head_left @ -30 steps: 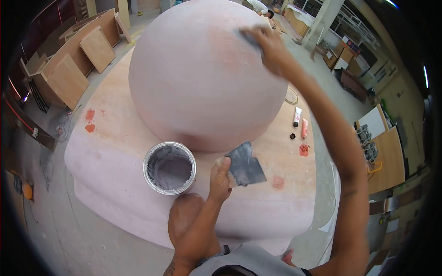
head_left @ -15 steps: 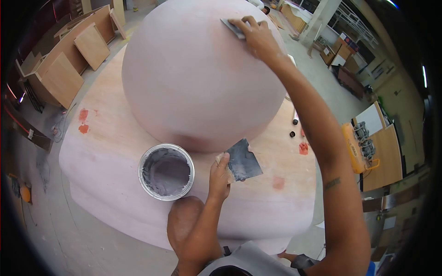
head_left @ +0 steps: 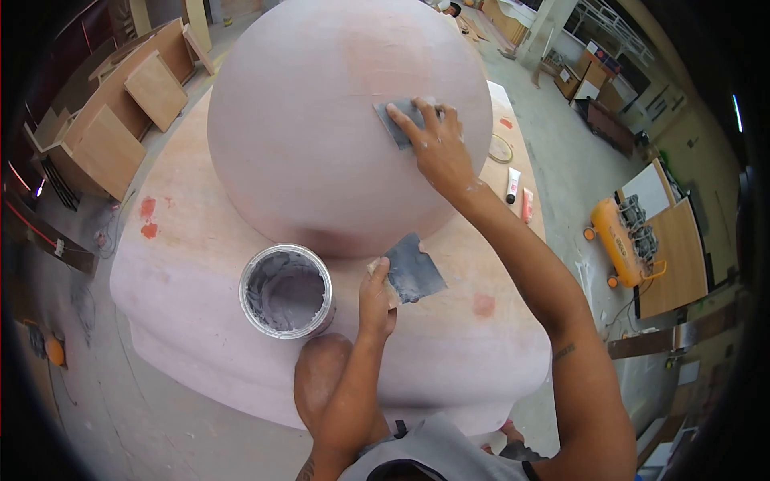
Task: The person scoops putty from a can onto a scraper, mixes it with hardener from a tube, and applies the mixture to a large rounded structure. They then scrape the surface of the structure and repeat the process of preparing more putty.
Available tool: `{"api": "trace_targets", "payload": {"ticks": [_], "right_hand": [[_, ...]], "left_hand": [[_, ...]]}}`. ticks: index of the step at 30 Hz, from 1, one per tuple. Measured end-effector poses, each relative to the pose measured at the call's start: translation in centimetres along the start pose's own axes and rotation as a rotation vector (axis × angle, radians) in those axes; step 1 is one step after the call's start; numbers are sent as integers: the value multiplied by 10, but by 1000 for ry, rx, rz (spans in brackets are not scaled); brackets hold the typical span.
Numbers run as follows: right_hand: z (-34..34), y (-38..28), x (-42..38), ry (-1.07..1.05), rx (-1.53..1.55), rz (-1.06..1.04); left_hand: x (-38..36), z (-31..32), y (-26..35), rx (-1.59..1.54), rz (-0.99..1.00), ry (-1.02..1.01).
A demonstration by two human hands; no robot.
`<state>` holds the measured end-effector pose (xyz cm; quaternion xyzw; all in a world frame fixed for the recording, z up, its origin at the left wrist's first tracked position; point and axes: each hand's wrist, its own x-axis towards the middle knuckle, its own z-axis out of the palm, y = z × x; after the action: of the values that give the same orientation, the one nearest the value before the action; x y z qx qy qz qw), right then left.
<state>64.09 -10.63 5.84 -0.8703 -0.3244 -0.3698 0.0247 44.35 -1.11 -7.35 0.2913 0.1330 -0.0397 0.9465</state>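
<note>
A large rounded dome [head_left: 313,136], pale pinkish-grey with redder patches, rises from a smooth pale base [head_left: 457,377]. On the right part of the dome, my right hand [head_left: 443,152] presses a flat dark-grey putty scraper [head_left: 390,120] against the surface, fingers spread over its back. My left hand [head_left: 375,303] grips a second putty scraper [head_left: 415,271] by its pale handle edge, holding it in front of the dome. Grey putty smears that blade. Left of this hand stands an open metal tin [head_left: 258,276] with grey putty inside. My bare knee [head_left: 321,373] is just below the tin.
Two small tubes [head_left: 513,184] and a roll of tape [head_left: 500,148] lie on the base at right. An orange air compressor [head_left: 616,240] stands on the floor beyond. Wooden panels [head_left: 108,144] and cabinets are at left. Another person [head_left: 451,8] is partly visible behind the dome.
My right hand has brought its scraper down the dome from near the top right. The tubes and tape, formerly behind my arm, now show. My left hand keeps its hold.
</note>
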Motion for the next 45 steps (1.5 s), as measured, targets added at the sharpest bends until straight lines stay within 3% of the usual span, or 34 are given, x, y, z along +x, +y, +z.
{"api": "trace_targets", "payload": {"ticks": [1, 3, 5, 7, 8, 9, 10, 12, 14, 16, 17, 20, 21, 26, 29, 37, 45], "right_hand": [[-16, -2, -2, 5, 0, 3], [-56, -5, -9, -541, 160, 66], [-87, -19, -30, -688, 661, 156], [-108, -53, -75, -325, 878, -13], [-108, -68, -96, -295, 1057, -81], [-115, -85, -110, -219, 1213, -105], [-108, -97, -127, -114, 1327, 14], [-86, -79, -138, -209, 1293, 103], [-99, -36, -95, -357, 690, -34], [-80, 2, -43, -244, 492, -73], [-75, 17, -3, -217, 390, -75], [-36, 60, 116, -127, 35, -67], [-18, 76, 152, -103, -72, -99], [12, 66, 233, -348, -124, 69], [37, 62, 219, -298, -121, 57], [18, 10, 75, 3, -79, -3], [-25, -6, -2, -59, -3, 6]], "left_hand": [[0, 0, 0, -56, 35, 13], [-4, -1, 2, -109, 74, 27], [-8, -7, 5, -427, 48, -12], [-21, 5, 20, -525, 53, 8], [-30, 13, 26, -615, 39, 27], [-37, 17, 30, -618, 43, 31], [-43, 21, 34, -488, 93, 14], [-55, 23, 40, -218, 180, -21], [-57, 20, 40, -151, 274, -80], [-57, 13, 33, -203, 218, -382], [-46, 5, 18, -201, 172, -235], [-22, 4, 5, -66, 53, -181], [-13, 7, -3, 0, 79, -71], [-2, -4, -7, 73, -13, -21], [-3, -4, 2, 43, -40, -40], [-5, 2, -4, 10, -91, -43], [-10, 3, -6, -37, 56, 29]]}}
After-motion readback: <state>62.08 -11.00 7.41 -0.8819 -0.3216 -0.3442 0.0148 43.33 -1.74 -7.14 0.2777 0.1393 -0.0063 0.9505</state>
